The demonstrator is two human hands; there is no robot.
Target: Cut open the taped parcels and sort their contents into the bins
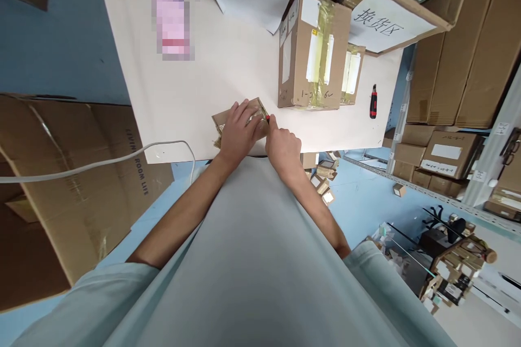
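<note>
My left hand lies over a small, taped cardboard box near the table's front edge, fingers across its top and pressing it down. The box's left end looks ragged. My right hand is closed at the box's right edge, around what looks like a box cutter; only a small red part of it shows, and the fist hides the rest. Behind my right hand stands a larger taped carton with labels and handwriting. A second, red and black box cutter lies at the table's right side.
A blurred pink item lies at the table's back left. Signed open cartons line the back. A white cable crosses at left, above a large carton. Small boxes lie on the floor beyond the table's front edge; loaded shelves stand right.
</note>
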